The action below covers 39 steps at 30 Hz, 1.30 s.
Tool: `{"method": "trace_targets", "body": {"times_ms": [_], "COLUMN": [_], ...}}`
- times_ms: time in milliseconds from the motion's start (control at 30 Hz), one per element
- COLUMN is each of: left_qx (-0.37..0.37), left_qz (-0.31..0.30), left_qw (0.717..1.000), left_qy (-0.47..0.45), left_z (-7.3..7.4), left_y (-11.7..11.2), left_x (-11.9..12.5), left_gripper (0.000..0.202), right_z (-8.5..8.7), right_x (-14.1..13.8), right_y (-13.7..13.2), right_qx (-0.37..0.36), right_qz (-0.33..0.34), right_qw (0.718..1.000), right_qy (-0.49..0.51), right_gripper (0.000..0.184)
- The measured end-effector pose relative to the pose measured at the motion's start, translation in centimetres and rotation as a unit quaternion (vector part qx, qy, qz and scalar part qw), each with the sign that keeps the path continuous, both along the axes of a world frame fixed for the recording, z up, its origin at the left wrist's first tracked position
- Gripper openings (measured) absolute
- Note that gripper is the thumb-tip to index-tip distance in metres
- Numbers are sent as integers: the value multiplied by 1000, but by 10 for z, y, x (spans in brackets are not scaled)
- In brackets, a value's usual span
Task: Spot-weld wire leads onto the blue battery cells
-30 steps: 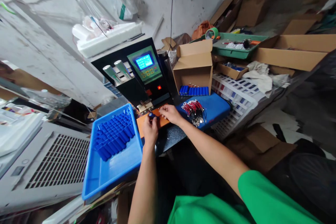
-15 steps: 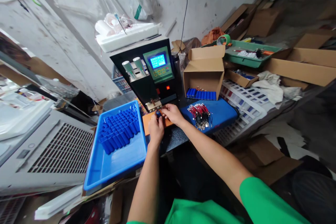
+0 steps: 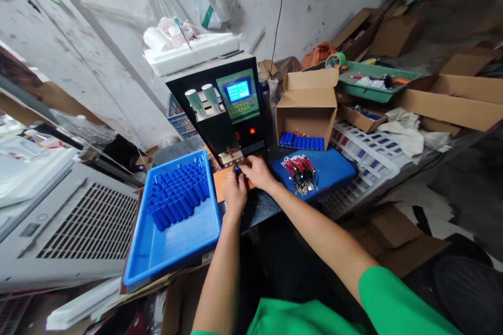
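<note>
My left hand (image 3: 234, 192) and my right hand (image 3: 257, 171) meet on an orange pad (image 3: 220, 187) under the welding head (image 3: 231, 156) of a black spot welder (image 3: 226, 110). Both hands are closed on a small blue battery cell (image 3: 237, 169) held at the electrodes. A blue tray (image 3: 173, 230) with several blue cells (image 3: 176, 194) lies to the left. To the right, a bundle of red wires with metal tabs (image 3: 299, 171) rests on a blue mat (image 3: 330, 170).
A row of blue cells (image 3: 302, 142) lies before an open cardboard box (image 3: 307, 100). A white crate (image 3: 363, 154), a green tray (image 3: 373, 79) and more cardboard boxes (image 3: 451, 97) crowd the right. A white grilled appliance (image 3: 66, 230) stands on the left.
Both hands have shifted slightly forward with the cell, up to the welder's electrodes. My head view has swung a little, so the scene sits further right than a second ago.
</note>
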<state>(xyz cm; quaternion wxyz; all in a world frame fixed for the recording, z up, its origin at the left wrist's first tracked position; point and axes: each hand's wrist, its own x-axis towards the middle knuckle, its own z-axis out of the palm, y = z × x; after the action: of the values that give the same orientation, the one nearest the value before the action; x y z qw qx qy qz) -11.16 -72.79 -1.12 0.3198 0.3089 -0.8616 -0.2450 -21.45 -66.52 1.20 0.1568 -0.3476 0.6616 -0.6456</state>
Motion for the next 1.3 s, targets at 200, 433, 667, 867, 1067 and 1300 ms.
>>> {"method": "trace_targets", "body": {"times_ms": [200,433,667,867,1067,1300], "left_qx": [8,8,11,14,9,2], "left_qz": [1,5,10,12,14,20], "left_qw": [1000,1000,1000,1000,1000,999], "left_qy": [-9,-7,-13,-16,-21,-29], "left_z": [0,0,1,4,5,4], "left_y": [-1,0,1,3,5,5], "left_x": [-1,-1,-1,-1,0,0], "left_gripper": [48,44,43,41,41,39], "right_z": [7,8,8,7,7,9], "right_x": [2,-1,0,0,-1,-2], "right_y": [3,4,5,6,8,10], "right_qx": [19,39,59,62,66,58], "right_qz": [-7,-8,-19,-20,-12,2], "right_qw": [999,998,995,993,993,993], "right_qy": [31,53,84,102,101,101], "right_gripper": [5,6,4,4,5,5]}}
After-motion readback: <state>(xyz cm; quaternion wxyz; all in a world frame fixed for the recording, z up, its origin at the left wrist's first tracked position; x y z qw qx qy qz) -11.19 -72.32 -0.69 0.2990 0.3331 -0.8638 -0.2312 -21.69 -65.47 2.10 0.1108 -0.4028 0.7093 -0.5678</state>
